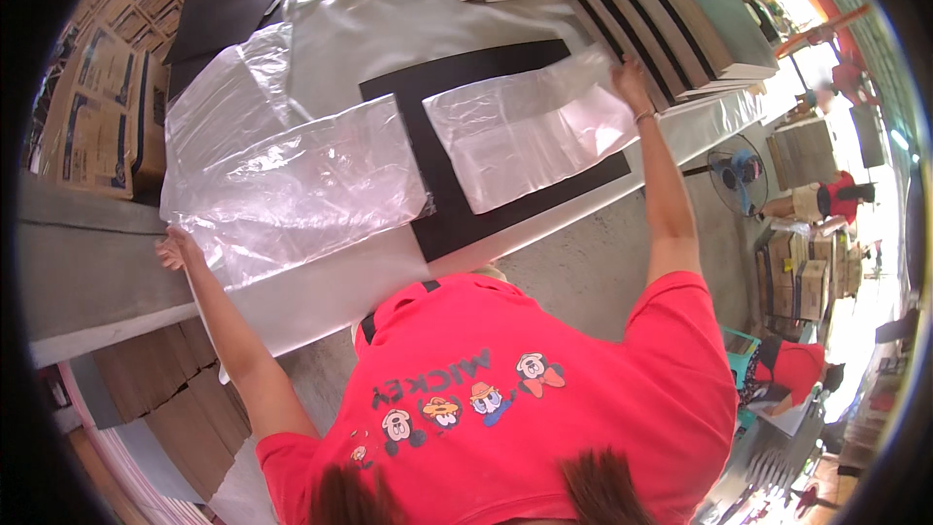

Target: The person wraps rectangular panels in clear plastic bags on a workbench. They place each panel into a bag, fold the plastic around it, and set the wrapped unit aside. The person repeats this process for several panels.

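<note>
- Clear plastic sheet [530, 136], one o'clock: right hand [632, 85] pinches its end.
- Second sheet [311, 190], nine o'clock: left hand [176, 249] at its corner, grip cannot be told.

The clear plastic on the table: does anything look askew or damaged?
The left plastic piece looks slightly odd: it is visibly wrinkled, while the right plastic piece, over the black sheet, lies smoother. No clear tear shows in either.

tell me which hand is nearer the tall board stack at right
Right. The right hand is beside the board stack, at the right clear plastic sheet; the left hand is well left of it, at the left plastic sheet.
</note>
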`<state>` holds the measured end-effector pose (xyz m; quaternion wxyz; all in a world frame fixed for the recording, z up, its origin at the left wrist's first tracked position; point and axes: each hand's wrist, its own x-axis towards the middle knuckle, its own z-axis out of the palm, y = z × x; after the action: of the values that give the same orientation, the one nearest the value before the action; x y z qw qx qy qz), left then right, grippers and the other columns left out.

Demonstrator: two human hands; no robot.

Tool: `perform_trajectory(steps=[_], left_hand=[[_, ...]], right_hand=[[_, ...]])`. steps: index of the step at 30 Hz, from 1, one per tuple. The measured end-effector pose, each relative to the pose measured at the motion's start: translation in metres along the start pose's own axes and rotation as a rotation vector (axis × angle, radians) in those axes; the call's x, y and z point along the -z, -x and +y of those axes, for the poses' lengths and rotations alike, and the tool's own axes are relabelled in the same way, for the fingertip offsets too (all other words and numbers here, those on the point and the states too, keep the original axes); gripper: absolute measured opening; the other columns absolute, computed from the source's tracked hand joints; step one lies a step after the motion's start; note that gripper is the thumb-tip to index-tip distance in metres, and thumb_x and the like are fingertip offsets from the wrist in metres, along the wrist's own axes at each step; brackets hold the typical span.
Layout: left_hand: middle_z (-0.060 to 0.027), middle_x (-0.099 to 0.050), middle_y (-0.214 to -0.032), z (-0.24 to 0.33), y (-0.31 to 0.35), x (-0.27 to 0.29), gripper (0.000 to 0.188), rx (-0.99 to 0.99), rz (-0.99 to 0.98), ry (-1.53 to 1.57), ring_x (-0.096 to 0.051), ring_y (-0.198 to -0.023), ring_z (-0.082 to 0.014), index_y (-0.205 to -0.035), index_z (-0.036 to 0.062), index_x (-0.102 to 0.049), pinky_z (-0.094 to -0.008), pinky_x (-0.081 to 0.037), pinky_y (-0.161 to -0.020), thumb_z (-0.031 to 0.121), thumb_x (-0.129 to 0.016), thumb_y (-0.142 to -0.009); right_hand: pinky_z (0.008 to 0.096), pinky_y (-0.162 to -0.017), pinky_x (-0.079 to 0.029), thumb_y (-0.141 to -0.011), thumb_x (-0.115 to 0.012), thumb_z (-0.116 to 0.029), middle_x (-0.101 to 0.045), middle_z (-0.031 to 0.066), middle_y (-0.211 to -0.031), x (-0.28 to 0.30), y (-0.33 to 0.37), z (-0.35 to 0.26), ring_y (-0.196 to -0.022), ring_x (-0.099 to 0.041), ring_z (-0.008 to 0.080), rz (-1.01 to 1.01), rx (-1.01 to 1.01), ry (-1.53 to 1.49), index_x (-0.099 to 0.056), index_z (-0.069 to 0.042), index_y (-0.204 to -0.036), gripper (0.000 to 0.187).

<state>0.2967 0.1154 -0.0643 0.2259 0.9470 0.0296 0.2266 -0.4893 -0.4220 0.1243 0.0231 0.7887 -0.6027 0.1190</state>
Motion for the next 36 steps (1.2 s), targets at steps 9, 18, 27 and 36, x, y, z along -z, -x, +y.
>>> perform_trajectory(steps=[9,18,27,36], left_hand=[[-0.0136,-0.051,-0.121,0.262,0.249,0.218,0.039,-0.711,-0.075,0.831,-0.04,-0.122,-0.0312,-0.125,0.005,-0.047,-0.0469,-0.025,-0.106,0.015,-0.059,-0.089],[-0.0164,-0.032,-0.139,0.321,0.469,0.213,0.129,-1.097,-1.098,0.044,-0.032,-0.129,-0.0376,-0.145,0.0124,-0.023,-0.0553,-0.032,-0.097,0.045,-0.089,-0.039],[-0.0124,-0.053,-0.113,0.31,0.476,0.21,0.076,-1.178,-0.97,0.164,-0.047,-0.115,-0.0327,-0.114,0.0049,-0.052,-0.0485,-0.035,-0.09,0.032,-0.086,-0.051],[-0.0184,-0.063,-0.098,0.293,0.484,0.253,0.033,-1.032,-1.205,0.328,-0.059,-0.093,-0.039,-0.112,0.0046,-0.056,-0.0467,-0.049,-0.076,0.015,-0.061,-0.081]], right_hand=[[0.0381,-0.112,-0.024,-0.06,-0.079,-0.014,-0.038,0.0143,-0.142,-0.045,0.06,0.027,-0.133,-0.032,0.0314,-0.436,0.479,-0.299,-0.036,-0.013,-0.14,0.091],[0.0508,-0.106,-0.031,-0.044,-0.09,-0.019,-0.04,0.0168,-0.139,-0.053,0.066,0.002,-0.132,-0.032,0.0353,-0.598,0.522,-0.017,-0.021,-0.016,-0.145,0.122],[0.0551,-0.095,-0.034,-0.054,-0.085,-0.027,-0.048,0.0098,-0.128,-0.059,0.065,0.008,-0.115,-0.045,0.0362,-0.658,0.538,0.004,-0.041,-0.012,-0.131,0.091],[0.0444,-0.089,-0.041,-0.073,-0.07,-0.023,-0.064,0.0149,-0.095,-0.053,0.094,0.038,-0.097,-0.056,0.0326,-0.459,0.636,-0.183,-0.066,-0.004,-0.098,0.032]])
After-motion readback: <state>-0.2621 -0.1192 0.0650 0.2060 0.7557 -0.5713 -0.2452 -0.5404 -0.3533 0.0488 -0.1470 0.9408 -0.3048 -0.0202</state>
